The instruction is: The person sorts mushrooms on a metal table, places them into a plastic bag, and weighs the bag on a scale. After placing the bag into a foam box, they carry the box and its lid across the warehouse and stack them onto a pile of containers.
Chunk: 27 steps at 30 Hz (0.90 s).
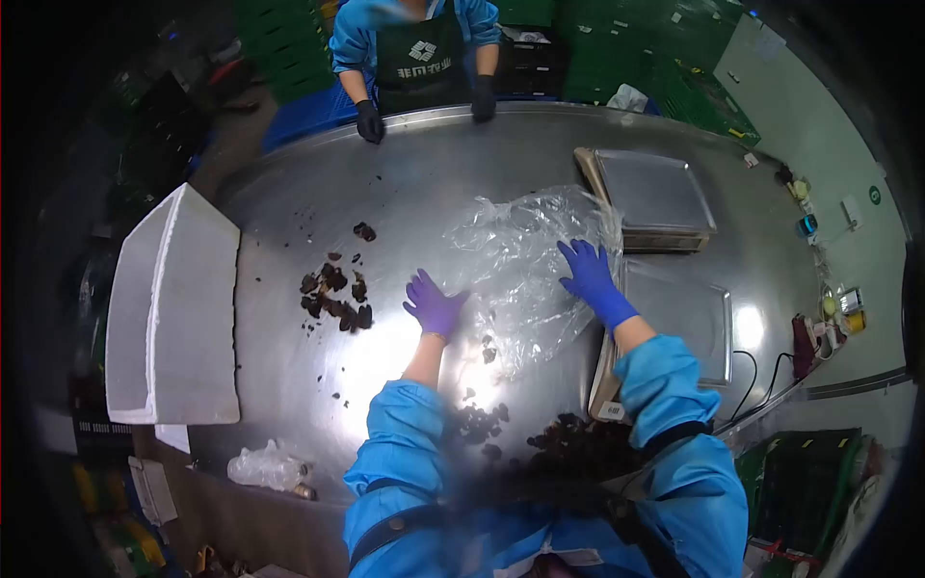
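Observation:
A crumpled clear plastic bag lies spread over the steel table. My right hand, in a blue-violet glove, rests at the bag's right side with its fingers spread. My left hand, gloved in purple, is beside the bag's left edge, fingers apart and palm toward the table. Left of that hand sits a scatter of dark, crinkled pieces. More of these dark pieces form a pile close to my body, partly hidden by my right arm.
A white foam box lies on its side at the left. Two steel-topped units stand at the right, with black cables nearby. Crumpled plastic is at the front left edge. Across the table stands a person in black gloves.

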{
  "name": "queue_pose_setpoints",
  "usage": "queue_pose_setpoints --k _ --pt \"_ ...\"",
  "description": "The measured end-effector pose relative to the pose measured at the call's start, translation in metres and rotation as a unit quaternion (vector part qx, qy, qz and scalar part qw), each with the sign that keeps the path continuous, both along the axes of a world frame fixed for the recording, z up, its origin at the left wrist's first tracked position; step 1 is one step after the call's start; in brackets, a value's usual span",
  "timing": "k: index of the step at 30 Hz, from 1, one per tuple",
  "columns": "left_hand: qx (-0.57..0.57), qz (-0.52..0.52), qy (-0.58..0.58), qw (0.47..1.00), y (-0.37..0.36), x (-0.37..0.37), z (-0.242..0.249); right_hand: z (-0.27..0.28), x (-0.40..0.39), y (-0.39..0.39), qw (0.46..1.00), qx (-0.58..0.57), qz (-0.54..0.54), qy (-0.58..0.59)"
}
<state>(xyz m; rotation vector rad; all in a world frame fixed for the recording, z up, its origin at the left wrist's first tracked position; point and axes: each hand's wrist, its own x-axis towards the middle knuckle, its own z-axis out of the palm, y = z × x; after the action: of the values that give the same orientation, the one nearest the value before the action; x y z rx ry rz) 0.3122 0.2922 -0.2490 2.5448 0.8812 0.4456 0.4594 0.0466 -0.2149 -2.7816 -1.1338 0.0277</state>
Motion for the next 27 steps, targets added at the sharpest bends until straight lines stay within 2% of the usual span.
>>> queue_pose_setpoints --k 1,2,3,4,5,6,7,8,9,10,11,12,13,15,16,17,18,19,20,21,22,23,24,25,26,27 --pt "-0.106 0.023 0.101 0.989 0.012 0.008 -0.006 -0.015 0.008 0.006 0.994 -0.026 -0.107 0.005" --pt "-0.196 -0.047 0.072 0.977 0.028 0.016 -0.022 -0.032 0.02 0.01 0.983 -0.036 -0.161 0.08" --pt "-0.196 -0.048 0.066 0.977 0.029 0.023 -0.012 -0.02 0.023 0.018 0.984 -0.035 -0.161 0.075" --pt "-0.213 -0.169 -0.032 0.962 0.023 0.027 0.012 0.007 0.021 0.03 0.993 0.043 -0.095 0.057" --pt "-0.224 -0.286 -0.128 0.923 0.016 0.03 0.039 0.032 0.019 0.04 0.992 0.118 -0.027 0.041" --pt "-0.121 -0.36 -0.176 0.908 0.004 0.03 0.07 0.05 0.023 0.048 0.992 0.117 -0.027 0.041" --pt "-0.017 -0.429 -0.219 0.876 -0.005 0.028 0.099 0.066 0.031 0.055 0.985 0.153 0.063 0.056" --pt "-0.017 -0.429 -0.218 0.876 -0.008 0.021 0.117 0.08 0.041 0.06 0.967 0.19 0.153 0.069" --pt "0.005 -0.462 -0.226 0.858 -0.011 0.01 0.13 0.09 0.05 0.063 0.968 0.19 0.151 0.068" --pt "0.027 -0.494 -0.234 0.837 -0.013 0.002 0.134 0.098 0.059 0.064 0.966 0.01 0.21 0.148" --pt "0.028 -0.497 -0.235 0.835 -0.01 -0.006 0.13 0.104 0.063 0.062 0.923 -0.171 0.261 0.224" --pt "-0.086 -0.522 -0.141 0.837 -0.002 -0.017 0.126 0.106 0.063 0.048 0.939 -0.047 0.272 0.206" --pt "-0.198 -0.535 -0.043 0.82 0.002 -0.022 0.125 0.119 0.062 0.045 0.939 -0.045 0.271 0.206" --pt "-0.444 -0.378 0.006 0.812 0.001 -0.027 0.13 0.149 0.059 0.037 0.966 0.061 0.231 0.095" --pt "-0.458 -0.318 0.026 0.83 0.0 -0.024 0.13 0.162 0.054 0.034 0.97 0.072 0.231 0.017" --pt "-0.425 -0.334 0.032 0.841 0.002 -0.019 0.133 0.17 0.05 0.031 0.97 0.075 0.23 0.015" --pt "-0.284 -0.312 -0.048 0.905 -0.002 -0.016 0.136 0.178 0.045 0.028 0.964 0.205 0.167 0.026" --pt "-0.136 -0.28 -0.13 0.941 -0.01 -0.013 0.146 0.191 0.038 0.026 0.938 0.33 0.102 0.035" --pt "-0.068 -0.259 -0.217 0.939 -0.012 -0.009 0.159 0.204 0.029 0.022 0.938 0.33 0.102 0.03" --pt "0.001 -0.235 -0.301 0.924 -0.015 -0.003 0.189 0.225 0.013 0.02 0.928 0.334 0.127 0.106" --pt "0.003 -0.239 -0.301 0.923 -0.022 0.003 0.214 0.24 -0.003 0.019 0.912 0.336 0.149 0.183" --pt "-0.111 -0.35 -0.367 0.855 -0.031 0.01 0.238 0.249 -0.017 0.019 0.911 0.34 0.145 0.182" --pt "-0.221 -0.448 -0.421 0.758 -0.037 0.018 0.252 0.257 -0.029 0.02 0.911 0.235 0.193 0.279" --pt "-0.22 -0.45 -0.42 0.757 -0.037 0.032 0.247 0.261 -0.037 0.018 0.89 0.124 0.239 0.368" --pt "-0.28 -0.516 -0.155 0.794 -0.035 0.049 0.231 0.257 -0.041 0.012 0.891 0.124 0.239 0.365" --pt "-0.32 -0.54 0.123 0.769 -0.037 0.058 0.22 0.244 -0.041 0.005 0.878 0.052 0.3 0.37"
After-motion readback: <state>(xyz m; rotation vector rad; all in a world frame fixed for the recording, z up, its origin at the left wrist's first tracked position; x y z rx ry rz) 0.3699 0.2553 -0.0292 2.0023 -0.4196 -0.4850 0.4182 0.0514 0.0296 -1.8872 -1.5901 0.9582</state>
